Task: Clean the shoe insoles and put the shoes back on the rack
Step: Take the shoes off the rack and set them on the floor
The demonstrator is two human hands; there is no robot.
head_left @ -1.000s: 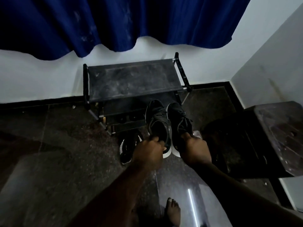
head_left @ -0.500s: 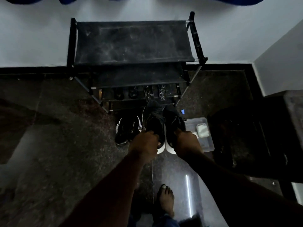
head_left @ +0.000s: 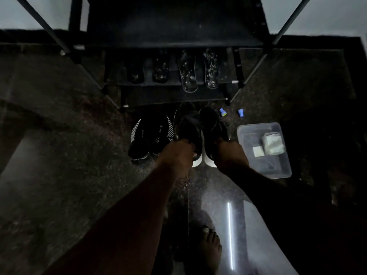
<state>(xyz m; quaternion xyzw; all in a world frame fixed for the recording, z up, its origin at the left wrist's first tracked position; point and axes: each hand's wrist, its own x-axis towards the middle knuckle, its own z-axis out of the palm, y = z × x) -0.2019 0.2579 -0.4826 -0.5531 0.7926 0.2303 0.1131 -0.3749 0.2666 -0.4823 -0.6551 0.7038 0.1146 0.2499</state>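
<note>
Presently: shoe rack (head_left: 174, 26), 1 pc, at wall; black sneaker pair (head_left: 212, 124), low before rack base, toes rackward, prob. for shelving; left hand (head_left: 176, 153) & right hand (head_left: 231, 155), each clamped on one heel collar.

The rack (head_left: 174, 36) is cut off by the top edge, and the footwear (head_left: 188, 76) on its low shelf is too dim to tell apart. The fingertips of the left hand (head_left: 176, 153) and the right hand (head_left: 230, 153) are hidden inside the openings of the black shoes (head_left: 213, 124) they grip. The two blue things (head_left: 222, 112) by the rack are too small to name, the clear box (head_left: 278, 172) holds pale blurred contents, and the bare foot (head_left: 210, 249) runs off the bottom edge
</note>
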